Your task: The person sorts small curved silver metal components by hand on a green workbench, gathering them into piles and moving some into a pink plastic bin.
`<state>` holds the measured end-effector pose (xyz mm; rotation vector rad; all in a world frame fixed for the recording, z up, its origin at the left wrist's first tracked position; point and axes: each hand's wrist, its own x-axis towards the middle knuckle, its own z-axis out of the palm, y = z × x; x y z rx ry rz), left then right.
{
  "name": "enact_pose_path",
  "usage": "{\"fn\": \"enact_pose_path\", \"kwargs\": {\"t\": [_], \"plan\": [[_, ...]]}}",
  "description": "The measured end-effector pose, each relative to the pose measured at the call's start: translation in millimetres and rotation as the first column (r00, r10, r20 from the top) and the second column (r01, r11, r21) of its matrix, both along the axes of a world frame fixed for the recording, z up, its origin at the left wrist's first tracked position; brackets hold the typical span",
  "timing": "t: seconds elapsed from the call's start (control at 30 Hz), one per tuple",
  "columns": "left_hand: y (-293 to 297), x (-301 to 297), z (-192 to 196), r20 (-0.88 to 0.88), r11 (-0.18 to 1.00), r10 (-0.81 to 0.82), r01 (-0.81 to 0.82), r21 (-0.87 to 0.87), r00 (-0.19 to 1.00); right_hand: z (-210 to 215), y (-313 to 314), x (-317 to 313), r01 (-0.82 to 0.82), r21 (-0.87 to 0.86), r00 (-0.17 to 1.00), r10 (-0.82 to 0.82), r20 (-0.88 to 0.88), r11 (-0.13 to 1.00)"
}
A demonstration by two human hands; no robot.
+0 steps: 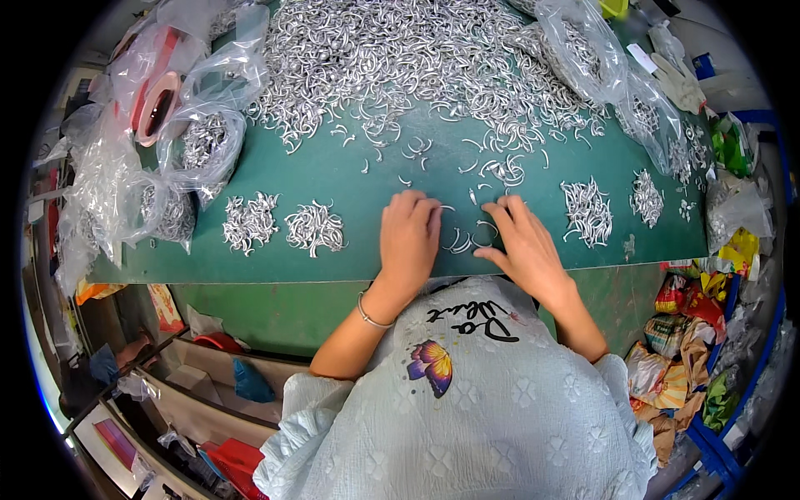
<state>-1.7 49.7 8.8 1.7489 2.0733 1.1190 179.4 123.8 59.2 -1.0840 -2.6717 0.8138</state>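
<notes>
The right hand (527, 246) is held with thumb and forefinger parted beside a few curved metal pieces (456, 245) on the green table (208, 260). The left hand (408, 233) is seen with fingers curled down; whether anything is pinched cannot be told. Small piles (314, 228) are spread to both sides; a large heap (392, 58) is seen beyond, flanked by plastic bags (221, 171).

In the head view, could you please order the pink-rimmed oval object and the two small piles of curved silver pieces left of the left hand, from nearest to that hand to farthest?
1. Inner pile of curved silver pieces, left of the left hand.
2. Outer pile, farther left.
3. Pink-rimmed oval object, toward the upper left.
</notes>
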Motion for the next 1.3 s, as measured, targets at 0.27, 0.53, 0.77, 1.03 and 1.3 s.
{"fn": "enact_pose_path", "kwargs": {"t": [0.27,0.53,0.77,1.03,1.3], "plan": [[-33.3,7.0,14.1,0.105,0.996,-0.073,0.078,-0.044,0.992,-18.7,-19.9,-16.4,-0.015,-0.224,0.973,-0.038,-0.229,0.975],[-31.0,33.1,4.5,-0.075,0.98,-0.144,0.131,-0.153,0.987,-24.9,48.8,-44.3,0.08,0.25,0.933,0.016,-0.36,0.965],[-32.0,34.6,-12.0,0.042,0.997,-0.072,0.072,0.001,0.996,-23.4,41.9,-42.8,-0.046,0.327,0.982,0.103,-0.157,0.944],[-43.2,21.2,2.6,0.167,0.999,0.032,-0.035,0.016,0.985,-18.7,-13.9,-41.9,-0.054,-0.172,0.972,0.013,-0.234,0.984],[-40.9,13.8,5.8,0.125,0.997,0.042,-0.033,-0.068,0.991,-17.2,-9.8,-39.3,-0.163,0.037,0.972,0.167,-0.166,0.986]]}}
